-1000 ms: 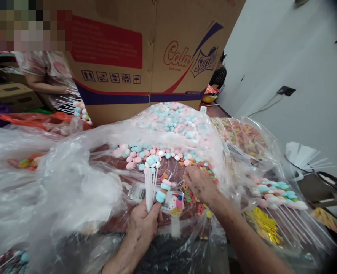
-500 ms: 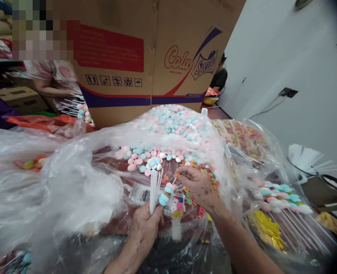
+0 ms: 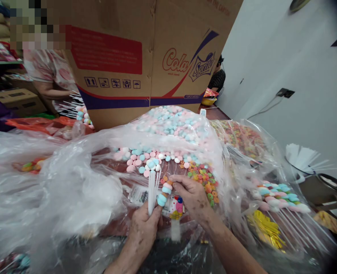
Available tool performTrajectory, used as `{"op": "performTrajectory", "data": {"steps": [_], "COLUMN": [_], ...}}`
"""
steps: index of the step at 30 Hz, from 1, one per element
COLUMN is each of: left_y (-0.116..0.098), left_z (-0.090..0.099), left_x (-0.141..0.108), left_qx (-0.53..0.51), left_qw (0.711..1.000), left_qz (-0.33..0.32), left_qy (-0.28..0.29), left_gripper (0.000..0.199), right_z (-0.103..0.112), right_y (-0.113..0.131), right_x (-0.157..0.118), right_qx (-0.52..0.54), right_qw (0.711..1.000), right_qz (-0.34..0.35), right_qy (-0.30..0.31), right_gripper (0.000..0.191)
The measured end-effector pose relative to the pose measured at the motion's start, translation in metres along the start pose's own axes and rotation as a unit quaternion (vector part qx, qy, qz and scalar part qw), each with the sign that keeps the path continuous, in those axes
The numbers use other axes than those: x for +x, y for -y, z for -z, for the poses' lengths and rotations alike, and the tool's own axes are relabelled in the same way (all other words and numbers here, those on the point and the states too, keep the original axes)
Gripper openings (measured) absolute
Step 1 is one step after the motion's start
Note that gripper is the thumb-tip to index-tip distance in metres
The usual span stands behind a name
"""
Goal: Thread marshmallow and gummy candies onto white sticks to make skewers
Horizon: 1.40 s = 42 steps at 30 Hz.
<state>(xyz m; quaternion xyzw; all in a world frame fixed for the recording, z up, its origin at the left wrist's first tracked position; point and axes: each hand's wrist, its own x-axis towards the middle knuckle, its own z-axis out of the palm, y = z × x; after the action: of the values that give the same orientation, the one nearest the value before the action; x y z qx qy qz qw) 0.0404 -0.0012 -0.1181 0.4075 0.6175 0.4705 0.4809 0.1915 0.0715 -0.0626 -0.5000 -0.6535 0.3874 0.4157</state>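
Observation:
My left hand (image 3: 144, 224) is closed round a bundle of white sticks (image 3: 152, 192) standing upright. From the same grip rises a candy skewer (image 3: 164, 195), threaded with pink and blue marshmallows and orange pieces. At its top end my right hand (image 3: 189, 192) pinches an orange gummy ring (image 3: 170, 182) between thumb and finger. Loose pink, blue and white marshmallows (image 3: 141, 161) lie just beyond my hands. Beside my right hand is a spread of coloured gummy rings (image 3: 206, 179). A printed packet (image 3: 176, 205) sits under the skewer.
A large cardboard box (image 3: 114, 49) stands at the back. Clear plastic bags (image 3: 79, 190) cover the left; a marshmallow bag (image 3: 171, 125) lies ahead. Finished skewers (image 3: 282, 196) and gold twist ties (image 3: 267, 230) are at right. A co-worker (image 3: 50, 72) holds skewers behind the box's left edge.
My right hand has moved slightly left and down, bringing the orange gummy ring from the bare stick tip down against the top marshmallow. My left hand keeps its grip.

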Motion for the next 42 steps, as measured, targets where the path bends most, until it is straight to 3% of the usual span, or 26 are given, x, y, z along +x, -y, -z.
{"op": "performTrajectory", "data": {"steps": [5,10,12,14,17,19,22,28,37,42], "left_y": [-0.003,-0.008,-0.010,-0.012,-0.014,-0.014,-0.013,-0.010,-0.009,-0.009], "left_z": [0.000,0.000,0.001,0.002,0.002,0.001,0.000,0.001,0.001,0.001], "left_x": [-0.002,-0.005,-0.006,-0.006,-0.006,-0.006,-0.006,-0.005,-0.005,-0.005], "left_qx": [0.021,-0.015,-0.033,-0.048,-0.053,-0.052,-0.057,-0.060,-0.073,-0.056], "left_qw": [1.000,1.000,0.999,0.998,0.997,0.997,0.998,0.998,0.996,0.998], "left_qz": [-0.006,0.013,0.028,0.044,0.050,0.049,0.038,0.029,0.031,0.034], "left_qy": [0.004,-0.010,0.002,0.012,0.015,0.017,0.018,0.023,0.026,0.023], "left_gripper": [0.035,0.037,0.037,0.036,0.035,0.034,0.037,0.036,0.035,0.037], "right_z": [-0.004,0.008,0.018,0.028,0.033,0.029,0.019,0.013,0.017,0.010], "right_y": [-0.005,0.001,0.003,0.004,-0.001,-0.007,-0.013,-0.020,-0.027,-0.027], "right_x": [-0.003,0.008,0.023,0.044,0.080,0.098,0.111,0.109,0.108,0.099], "right_qx": [0.013,0.002,-0.036,-0.148,-0.398,-0.466,-0.486,-0.499,-0.474,-0.467], "right_qw": [0.999,0.991,0.992,0.986,0.915,0.882,0.869,0.857,0.872,0.871], "right_qz": [-0.020,-0.016,-0.025,-0.024,-0.009,-0.009,-0.003,0.027,0.062,0.081], "right_qy": [0.041,0.130,0.118,0.070,0.057,0.071,0.090,0.128,0.106,0.128], "right_gripper": [0.028,0.029,0.030,0.032,0.033,0.035,0.037,0.027,0.024,0.023]}}
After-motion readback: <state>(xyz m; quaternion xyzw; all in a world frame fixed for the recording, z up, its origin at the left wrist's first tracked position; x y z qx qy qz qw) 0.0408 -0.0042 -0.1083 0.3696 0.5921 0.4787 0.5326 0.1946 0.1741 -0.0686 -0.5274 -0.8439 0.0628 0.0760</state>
